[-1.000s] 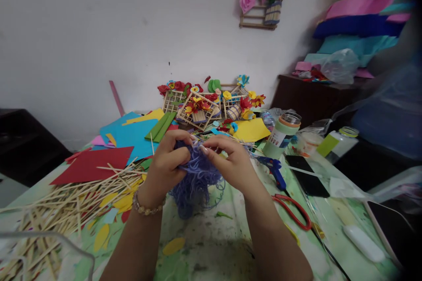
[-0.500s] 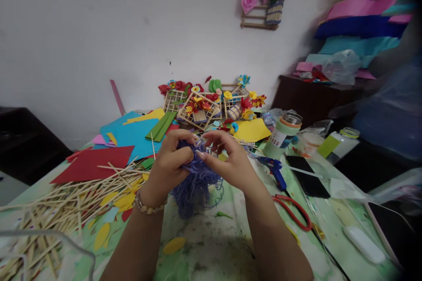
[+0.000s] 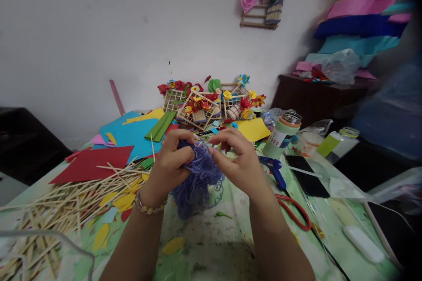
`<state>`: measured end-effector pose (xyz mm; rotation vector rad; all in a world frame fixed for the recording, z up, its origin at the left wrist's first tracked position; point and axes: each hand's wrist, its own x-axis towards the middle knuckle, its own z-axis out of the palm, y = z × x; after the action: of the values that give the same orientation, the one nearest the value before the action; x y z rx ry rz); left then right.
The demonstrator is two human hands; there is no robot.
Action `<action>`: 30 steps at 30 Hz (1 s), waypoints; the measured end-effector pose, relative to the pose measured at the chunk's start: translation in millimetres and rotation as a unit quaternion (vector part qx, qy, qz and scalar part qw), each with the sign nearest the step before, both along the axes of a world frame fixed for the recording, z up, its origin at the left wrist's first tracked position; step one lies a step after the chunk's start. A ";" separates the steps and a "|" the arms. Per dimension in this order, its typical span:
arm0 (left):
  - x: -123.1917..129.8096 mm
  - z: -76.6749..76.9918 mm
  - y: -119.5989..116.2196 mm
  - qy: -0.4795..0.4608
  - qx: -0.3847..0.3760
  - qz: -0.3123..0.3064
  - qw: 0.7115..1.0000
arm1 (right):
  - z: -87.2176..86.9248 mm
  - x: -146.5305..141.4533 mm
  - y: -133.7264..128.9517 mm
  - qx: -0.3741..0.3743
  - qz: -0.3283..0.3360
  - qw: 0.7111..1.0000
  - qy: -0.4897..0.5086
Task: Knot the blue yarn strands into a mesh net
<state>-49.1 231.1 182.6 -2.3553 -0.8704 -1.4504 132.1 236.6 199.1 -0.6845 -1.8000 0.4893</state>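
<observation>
Blue-violet yarn hangs tangled from the left hand, whose fingers clench it over the tablecloth. A hard tug could knot it, since loose loops cross throughout. Beside it, the right hand curls thumb and index finger; whether they pinch a strand, I cannot tell. The left hand hides the yarn's upper part.

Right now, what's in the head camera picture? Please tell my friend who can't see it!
A left hand grips a tangle of blue-purple yarn above a cluttered craft table, with the right hand at its edge. Wooden sticks and coloured paper lie on the left, a blue glue gun and red scissor handles on the right, paper flowers behind.
</observation>
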 end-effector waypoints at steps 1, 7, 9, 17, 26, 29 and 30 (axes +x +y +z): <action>0.0 -0.1 0.0 0.000 0.001 0.001 1.000 | 1.1 -0.7 -3.2 0.001 0.007 1.000 -0.012; 1.6 1.6 -1.2 0.000 0.006 0.004 1.000 | -1.3 -11.3 -12.6 -0.024 -0.022 0.998 -0.044; 1.8 2.2 -1.8 0.002 0.004 0.007 1.000 | -2.7 -14.5 -12.9 -0.035 -0.045 0.997 -0.046; -0.7 0.8 -0.1 0.012 0.012 0.011 1.000 | -7.9 -21.8 -8.2 -0.064 -0.047 0.996 -0.042; -1.8 -0.2 1.9 0.018 0.016 0.011 1.000 | -13.3 -21.8 4.7 -0.316 0.194 0.921 0.123; -1.5 -0.6 1.8 0.018 0.014 0.010 1.000 | -13.9 -21.3 7.5 -0.321 0.196 0.916 0.139; -1.4 -0.7 1.7 0.018 0.013 0.012 1.000 | -13.9 -21.1 8.0 -0.320 0.193 0.917 0.139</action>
<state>-50.5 232.7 181.9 -2.3374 -0.8628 -1.3966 111.0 244.6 185.3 -0.6456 -1.4920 1.4127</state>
